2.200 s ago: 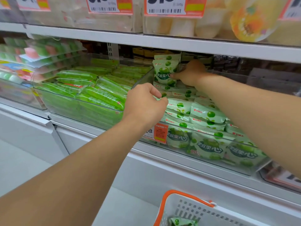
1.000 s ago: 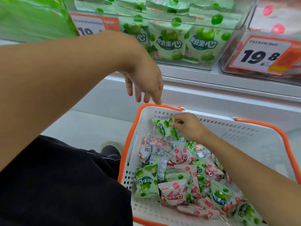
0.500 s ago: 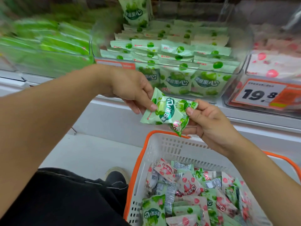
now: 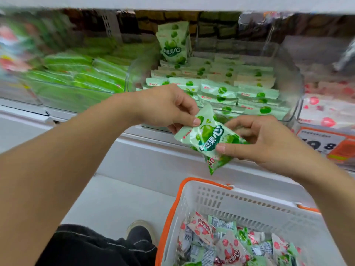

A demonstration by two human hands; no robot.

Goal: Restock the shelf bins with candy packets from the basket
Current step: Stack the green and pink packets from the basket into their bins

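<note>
A green candy packet [image 4: 208, 136] hangs tilted in the air between both hands, above the basket and in front of the shelf. My left hand [image 4: 163, 107] pinches its upper left edge. My right hand [image 4: 257, 139] grips its right side with thumb on the front. Below, a white basket with an orange rim [image 4: 240, 203] holds several green and pink packets [image 4: 230, 244]. Behind the hands, a clear shelf bin [image 4: 288, 81] is filled with rows of green packets [image 4: 226, 91], and one packet [image 4: 173, 43] stands upright at its back.
A bin of long green packs [image 4: 82, 73] sits to the left of the green-packet bin. A bin of pink packets [image 4: 326, 104] with an orange price tag [image 4: 326, 144] is on the right. The upper shelf edge [image 4: 172, 2] overhangs. My dark trousers and shoe [image 4: 138, 235] are at bottom left.
The right hand took a green packet out of the basket and lifted it; the left hand joined on it. Since half a second ago both hands raised it slightly towards the bin.
</note>
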